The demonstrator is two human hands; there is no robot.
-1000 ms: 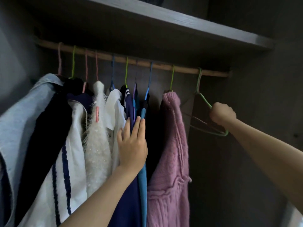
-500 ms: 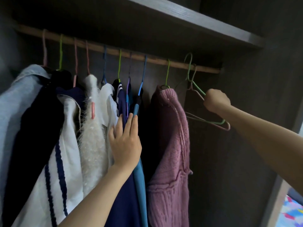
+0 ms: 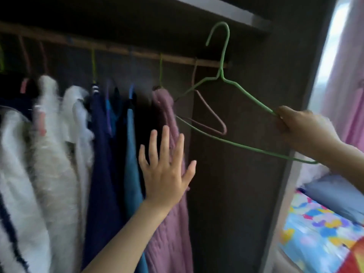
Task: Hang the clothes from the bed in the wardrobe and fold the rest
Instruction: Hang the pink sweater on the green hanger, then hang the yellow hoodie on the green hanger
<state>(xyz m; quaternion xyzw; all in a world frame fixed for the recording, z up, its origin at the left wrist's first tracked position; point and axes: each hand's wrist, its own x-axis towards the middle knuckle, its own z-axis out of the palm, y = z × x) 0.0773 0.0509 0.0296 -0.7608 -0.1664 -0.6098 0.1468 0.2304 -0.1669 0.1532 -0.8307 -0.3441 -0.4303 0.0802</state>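
My right hand (image 3: pixel 301 129) grips a bare green wire hanger (image 3: pixel 246 93) by its right shoulder, off the wooden rail (image 3: pixel 177 59) and tilted, its hook up near the shelf. An empty pink hanger (image 3: pixel 211 113) still hangs on the rail's right end. My left hand (image 3: pixel 165 168) is spread with straight fingers in front of the pink knitted sweater (image 3: pixel 169 223) and holds nothing. To the left hang a blue garment (image 3: pixel 133 164), a navy one (image 3: pixel 102 174) and fluffy white clothes (image 3: pixel 53 144).
The wardrobe's side panel (image 3: pixel 299 95) stands right of the rail, with a shelf (image 3: pixel 236 14) above. Beyond it, at lower right, are a bed with a colourful patterned sheet (image 3: pixel 319 233), a blue-grey cloth (image 3: pixel 334 196) and a pink curtain (image 3: pixel 346 75).
My right hand lifted the green hanger off the rail and drew it right, out of the wardrobe. My left hand left the blue garment and moved right to the pink sweater, fingers spreading. The view swung right.
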